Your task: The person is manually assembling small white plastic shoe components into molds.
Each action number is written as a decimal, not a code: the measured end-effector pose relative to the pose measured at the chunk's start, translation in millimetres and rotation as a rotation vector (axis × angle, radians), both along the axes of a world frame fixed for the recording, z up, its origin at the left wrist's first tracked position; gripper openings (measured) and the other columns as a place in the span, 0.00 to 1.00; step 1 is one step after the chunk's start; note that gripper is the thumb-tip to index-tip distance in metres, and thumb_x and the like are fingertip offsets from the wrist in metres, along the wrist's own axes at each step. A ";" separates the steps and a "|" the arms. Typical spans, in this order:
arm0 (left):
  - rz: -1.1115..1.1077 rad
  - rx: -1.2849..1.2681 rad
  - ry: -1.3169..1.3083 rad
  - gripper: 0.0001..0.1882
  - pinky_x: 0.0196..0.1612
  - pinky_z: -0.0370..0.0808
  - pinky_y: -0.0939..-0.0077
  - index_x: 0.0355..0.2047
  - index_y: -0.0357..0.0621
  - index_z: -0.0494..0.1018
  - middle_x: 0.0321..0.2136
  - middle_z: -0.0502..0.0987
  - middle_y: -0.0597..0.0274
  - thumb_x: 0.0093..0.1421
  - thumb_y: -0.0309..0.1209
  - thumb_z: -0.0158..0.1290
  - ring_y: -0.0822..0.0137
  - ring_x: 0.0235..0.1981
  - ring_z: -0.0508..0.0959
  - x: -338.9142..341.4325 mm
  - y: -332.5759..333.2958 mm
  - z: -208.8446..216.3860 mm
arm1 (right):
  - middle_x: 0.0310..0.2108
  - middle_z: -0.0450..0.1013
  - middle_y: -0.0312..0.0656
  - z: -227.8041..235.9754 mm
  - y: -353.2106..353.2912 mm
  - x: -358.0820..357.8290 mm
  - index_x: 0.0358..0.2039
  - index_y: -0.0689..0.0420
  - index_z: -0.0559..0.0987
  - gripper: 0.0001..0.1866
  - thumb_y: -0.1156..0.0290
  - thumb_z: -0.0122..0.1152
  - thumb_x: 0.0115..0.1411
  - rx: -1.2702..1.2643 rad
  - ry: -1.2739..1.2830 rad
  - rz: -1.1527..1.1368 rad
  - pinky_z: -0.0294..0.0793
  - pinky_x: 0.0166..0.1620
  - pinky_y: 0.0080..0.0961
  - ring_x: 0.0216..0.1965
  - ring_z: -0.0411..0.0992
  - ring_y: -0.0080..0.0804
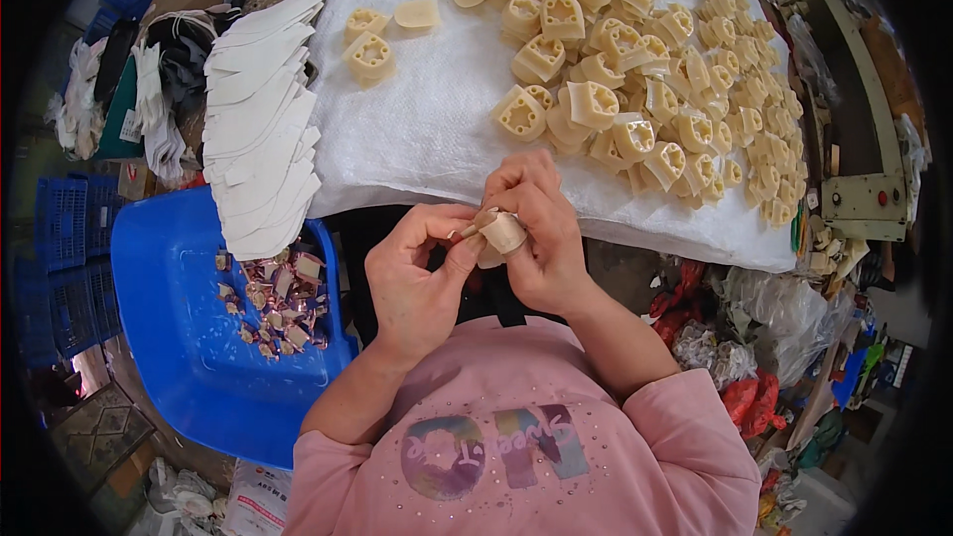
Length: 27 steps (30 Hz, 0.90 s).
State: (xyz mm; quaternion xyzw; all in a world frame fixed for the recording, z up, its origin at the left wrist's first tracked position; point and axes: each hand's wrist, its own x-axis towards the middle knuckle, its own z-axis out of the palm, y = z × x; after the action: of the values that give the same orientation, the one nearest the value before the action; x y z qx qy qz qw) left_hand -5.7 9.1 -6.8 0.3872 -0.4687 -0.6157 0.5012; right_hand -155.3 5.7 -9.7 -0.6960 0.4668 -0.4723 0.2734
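While both hands pinch it, left hand (412, 273), right hand (541, 238) — beige block (501, 234), long axis tilted left-down.

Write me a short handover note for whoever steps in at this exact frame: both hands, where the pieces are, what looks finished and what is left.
Left hand: pinching one end of a small cream-coloured moulded plastic piece with beige tape on it, held in front of the chest.
Right hand: gripping the same piece from the other side, fingers curled over it.
Supply: a large heap of bare cream moulded pieces on the white woven sheet.
Stack of white cut strips lies at the sheet's left edge.
Done: a small pile of wrapped pieces sits in the blue plastic tub.
Left: the heap is far larger than the pile.
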 end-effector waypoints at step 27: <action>-0.254 0.110 0.113 0.26 0.32 0.71 0.78 0.59 0.38 0.48 0.33 0.70 0.57 0.60 0.31 0.35 0.72 0.30 0.72 9.2 3.8 -15.3 | 0.35 0.71 0.38 -10.4 5.4 1.4 0.42 0.55 0.74 0.20 0.68 0.66 0.48 0.057 -0.124 0.150 0.65 0.44 0.29 0.39 0.63 0.35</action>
State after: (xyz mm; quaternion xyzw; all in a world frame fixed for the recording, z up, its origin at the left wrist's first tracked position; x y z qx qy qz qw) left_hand 3.5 12.9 -22.1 0.3164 -0.4507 -0.7196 0.4231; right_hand -153.9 11.1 -20.0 -0.6903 0.4086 -0.4793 0.3561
